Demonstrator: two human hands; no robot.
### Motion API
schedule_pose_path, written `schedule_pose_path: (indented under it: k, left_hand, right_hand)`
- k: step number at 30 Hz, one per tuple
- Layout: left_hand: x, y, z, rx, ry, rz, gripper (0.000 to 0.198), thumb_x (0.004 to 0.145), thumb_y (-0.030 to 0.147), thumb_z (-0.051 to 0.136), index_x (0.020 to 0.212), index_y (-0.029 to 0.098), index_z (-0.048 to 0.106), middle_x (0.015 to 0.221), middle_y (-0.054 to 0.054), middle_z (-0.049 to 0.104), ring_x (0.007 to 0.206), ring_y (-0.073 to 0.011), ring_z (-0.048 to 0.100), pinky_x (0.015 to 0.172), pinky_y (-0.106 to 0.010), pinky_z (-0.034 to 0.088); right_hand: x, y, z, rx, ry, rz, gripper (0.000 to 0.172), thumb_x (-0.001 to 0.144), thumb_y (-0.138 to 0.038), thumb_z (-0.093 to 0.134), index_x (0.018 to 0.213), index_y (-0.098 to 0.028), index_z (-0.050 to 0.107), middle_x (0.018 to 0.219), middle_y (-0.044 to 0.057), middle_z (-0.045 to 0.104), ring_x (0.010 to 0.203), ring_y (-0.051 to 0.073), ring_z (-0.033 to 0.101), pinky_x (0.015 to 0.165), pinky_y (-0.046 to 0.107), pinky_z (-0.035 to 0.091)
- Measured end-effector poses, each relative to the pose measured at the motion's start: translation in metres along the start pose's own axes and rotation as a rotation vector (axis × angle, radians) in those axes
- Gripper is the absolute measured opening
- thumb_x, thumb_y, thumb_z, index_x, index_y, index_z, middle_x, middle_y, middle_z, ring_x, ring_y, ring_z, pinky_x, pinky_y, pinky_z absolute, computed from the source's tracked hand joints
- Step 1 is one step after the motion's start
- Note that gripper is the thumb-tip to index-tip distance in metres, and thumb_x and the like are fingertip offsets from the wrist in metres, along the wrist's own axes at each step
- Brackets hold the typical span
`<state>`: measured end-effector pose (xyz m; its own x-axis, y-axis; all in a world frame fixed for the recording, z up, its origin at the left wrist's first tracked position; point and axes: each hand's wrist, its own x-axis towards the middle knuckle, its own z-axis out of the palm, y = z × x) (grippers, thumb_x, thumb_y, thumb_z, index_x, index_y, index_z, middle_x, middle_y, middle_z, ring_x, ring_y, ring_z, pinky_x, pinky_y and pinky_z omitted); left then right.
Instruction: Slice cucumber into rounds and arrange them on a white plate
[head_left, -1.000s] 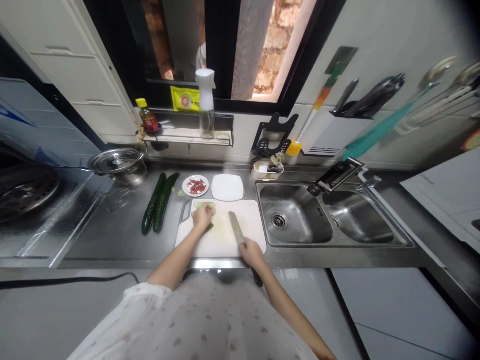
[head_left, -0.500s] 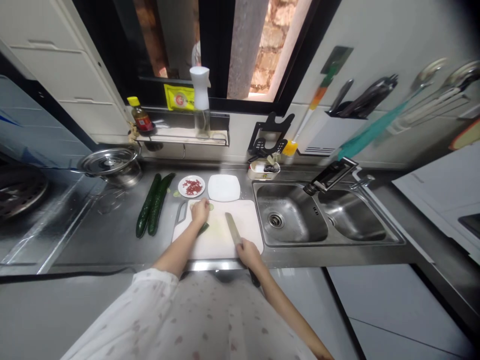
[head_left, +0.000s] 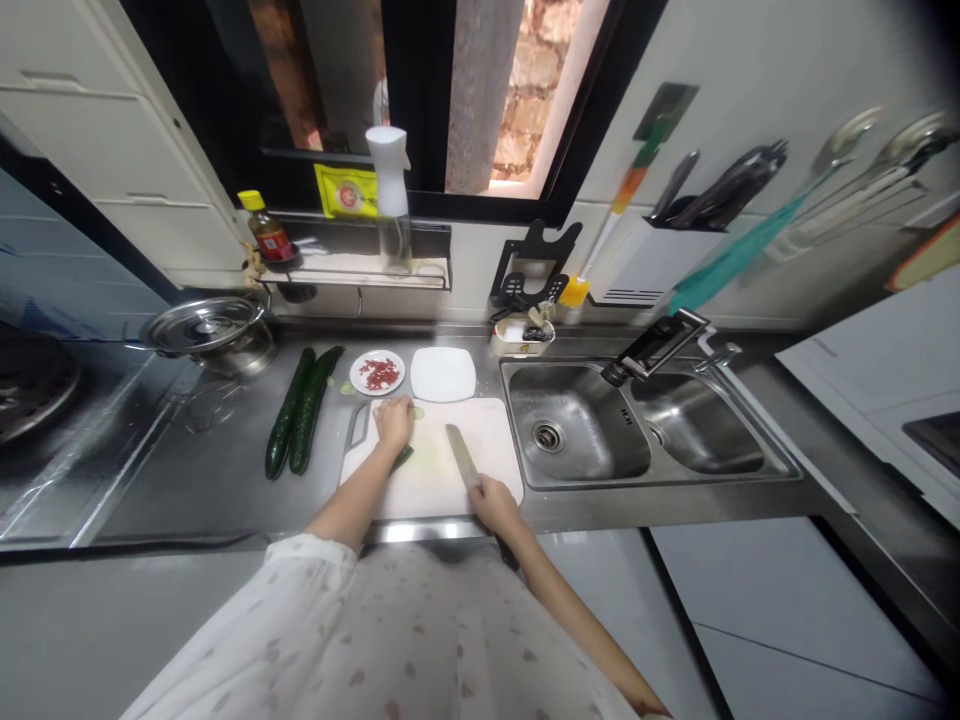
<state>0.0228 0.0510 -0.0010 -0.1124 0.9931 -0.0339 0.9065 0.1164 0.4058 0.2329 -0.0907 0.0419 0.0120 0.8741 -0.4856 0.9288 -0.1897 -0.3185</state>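
Observation:
My right hand [head_left: 495,504] is closed round the handle of a kitchen knife [head_left: 460,455], its blade slanting up and left over the white cutting board [head_left: 495,435]. At the board's upper left, my left hand [head_left: 394,423] has its fingers curled together and pointing down. What they hold, if anything, is hidden. A pale cucumber slice [head_left: 418,412] lies beside those fingers. Partly covered by the left wrist is a dark green cucumber piece [head_left: 404,456]. Two whole cucumbers [head_left: 302,415] lie side by side on the counter, left of the board.
Behind the board stand a small plate of chopped red bits [head_left: 378,372] and a white square dish [head_left: 443,374]. A double sink [head_left: 592,425] with a black faucet [head_left: 652,348] is on the right. A lidded steel pot [head_left: 214,335] sits at the back left.
The view has shifted slightly, moving the scene a little to the left. Both hands stay at nearly the same places on the board, and the knife remains in my right hand.

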Motion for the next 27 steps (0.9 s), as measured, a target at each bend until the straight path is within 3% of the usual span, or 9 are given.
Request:
schedule_pose_path:
  k: [7,12,18,27]
  left_hand:
    - [-0.013,-0.021,0.002,-0.209,0.104,-0.160,0.023,0.084,0.029,0.049,0.100,0.022,0.066,0.101,-0.006,0.066,0.098,-0.0222,0.056,0.085,-0.033,0.040]
    - [-0.049,-0.047,0.007,-0.330,0.195,-0.050,0.023,0.085,0.030,0.047,0.095,0.019,0.065,0.095,-0.007,0.065,0.091,-0.0194,0.059,0.084,-0.031,0.044]
    - [-0.090,-0.050,0.007,-0.315,0.156,0.138,0.023,0.088,0.035,0.048,0.098,0.022,0.063,0.101,-0.006,0.064,0.099,-0.0205,0.057,0.091,-0.033,0.043]
    - [-0.099,-0.045,0.005,-0.302,0.085,0.182,0.023,0.088,0.034,0.050,0.103,0.022,0.062,0.103,-0.006,0.065,0.099,-0.0204,0.057,0.090,-0.034,0.043]
  right_hand:
    - [0.003,0.002,-0.001,-0.002,-0.019,-0.020,0.030,0.090,-0.024,0.038,0.106,-0.015,0.063,0.100,0.010,0.068,0.088,0.016,0.060,0.065,0.023,0.032]
    - [0.005,0.003,-0.001,0.000,-0.017,-0.030,0.029,0.090,-0.024,0.039,0.105,-0.015,0.062,0.100,0.010,0.068,0.087,0.017,0.061,0.064,0.023,0.033]
    - [0.003,-0.002,-0.003,-0.039,-0.005,-0.032,0.028,0.091,-0.023,0.038,0.101,-0.017,0.063,0.098,0.010,0.069,0.086,0.018,0.062,0.064,0.024,0.034]
    - [0.001,-0.007,-0.002,-0.072,-0.004,-0.023,0.030,0.090,-0.023,0.038,0.106,-0.015,0.062,0.099,0.012,0.069,0.088,0.020,0.063,0.068,0.025,0.037]
